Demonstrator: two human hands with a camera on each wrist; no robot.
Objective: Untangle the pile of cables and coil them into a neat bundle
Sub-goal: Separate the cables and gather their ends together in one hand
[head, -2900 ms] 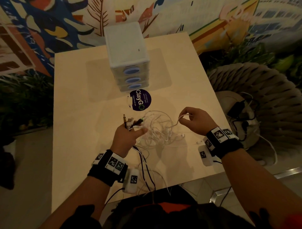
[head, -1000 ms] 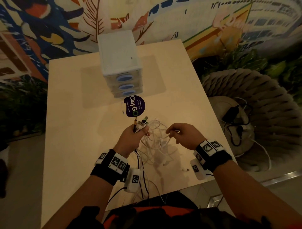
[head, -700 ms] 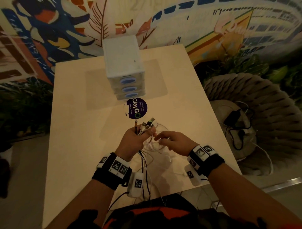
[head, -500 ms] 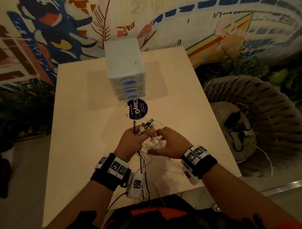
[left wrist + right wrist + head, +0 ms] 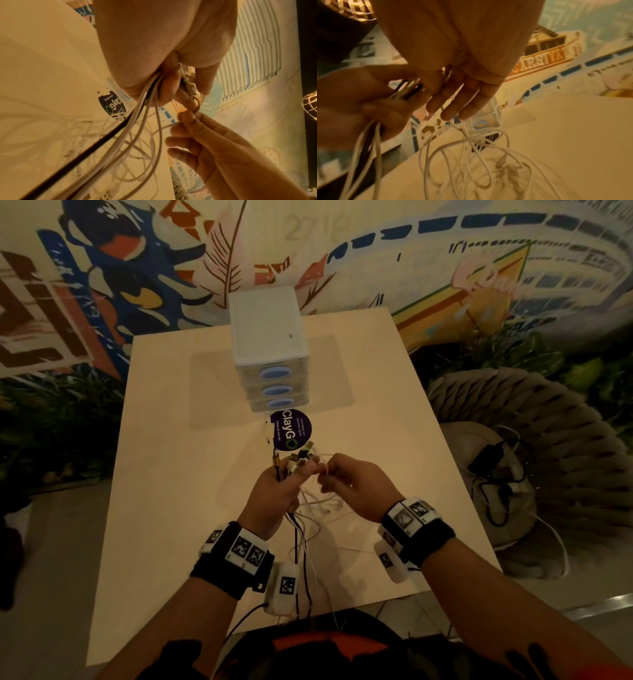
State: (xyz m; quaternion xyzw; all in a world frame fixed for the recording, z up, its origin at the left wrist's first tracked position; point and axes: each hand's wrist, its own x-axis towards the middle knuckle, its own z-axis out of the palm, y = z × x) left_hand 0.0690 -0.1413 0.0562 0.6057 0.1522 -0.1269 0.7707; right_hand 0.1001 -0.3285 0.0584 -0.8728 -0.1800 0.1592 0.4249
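Your left hand (image 5: 274, 494) is clenched round a bunch of cables (image 5: 137, 121), white ones and one black, with the plugs (image 5: 298, 460) sticking up past your thumb. Your right hand (image 5: 356, 487) pinches a white cable (image 5: 327, 470) between thumb and forefinger right beside those plugs; its other fingers (image 5: 453, 106) hang loosely curved.

Head view: hands nearly touching above the tangle (image 5: 322, 505) on the table (image 5: 171, 474), near its front edge. Cable tails run from your left fist back over the table edge toward your body.

Only the left wrist view shows the bunch leaving the bottom of your fist and fanning out. Only the right wrist view shows the loose white loops (image 5: 471, 155) knotted together under your right fingers, lying on the table.

Hard to read: how many cables you hold, and which plug belongs to which. Where the pinched cable ends is hidden behind your fingers. The right wrist view is blurred.

Beyond the hands: a round dark sticker (image 5: 291, 429), then a small white drawer unit (image 5: 269, 347). A woven chair (image 5: 534, 460) to the right holds a black charger and cords (image 5: 493, 460).

Against 2.9 s ago: your right hand was out to the right drawing a cable sideways; it has closed in on the left.
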